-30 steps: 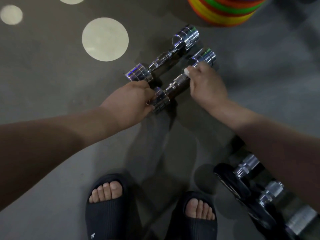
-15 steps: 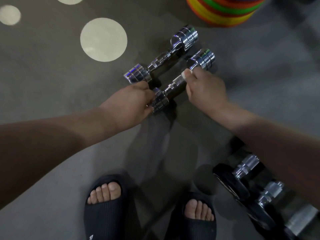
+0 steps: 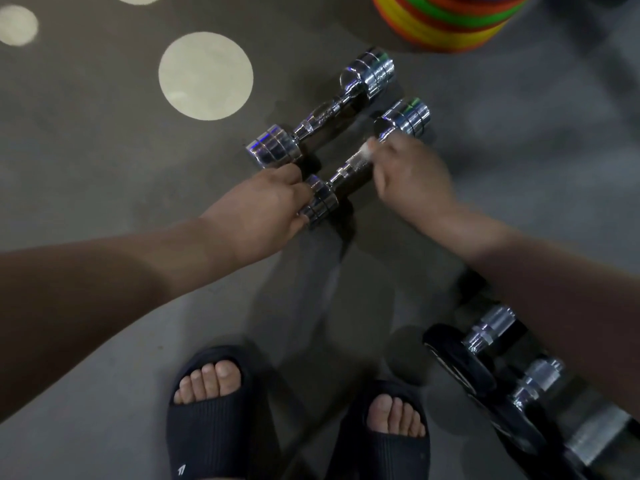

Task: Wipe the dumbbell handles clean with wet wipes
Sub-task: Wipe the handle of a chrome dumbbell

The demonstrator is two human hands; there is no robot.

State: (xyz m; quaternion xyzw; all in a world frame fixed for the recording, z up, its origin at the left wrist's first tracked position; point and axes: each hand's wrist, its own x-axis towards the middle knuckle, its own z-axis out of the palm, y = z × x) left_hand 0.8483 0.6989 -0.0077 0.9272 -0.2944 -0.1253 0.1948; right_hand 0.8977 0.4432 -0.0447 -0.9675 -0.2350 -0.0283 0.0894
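Observation:
Two chrome dumbbells lie side by side on the grey floor. The nearer dumbbell [image 3: 349,171] runs diagonally from lower left to upper right. My left hand [image 3: 259,209] grips its near weight end. My right hand [image 3: 412,181] is closed around the far part of its handle, pressing a small white wet wipe [image 3: 366,151] against the metal; this hand is blurred. The farther dumbbell [image 3: 322,116] lies untouched just beyond, parallel to the first.
Black plate dumbbells with chrome collars [image 3: 502,362] lie at lower right under my right forearm. A stack of coloured discs [image 3: 446,19] stands at the top. My feet in dark slides [image 3: 214,410] are at the bottom. Pale circles [image 3: 206,76] mark the floor.
My right hand with the wipe has slid a little along the handle between the far weight end and the middle. My left hand stays on the near end.

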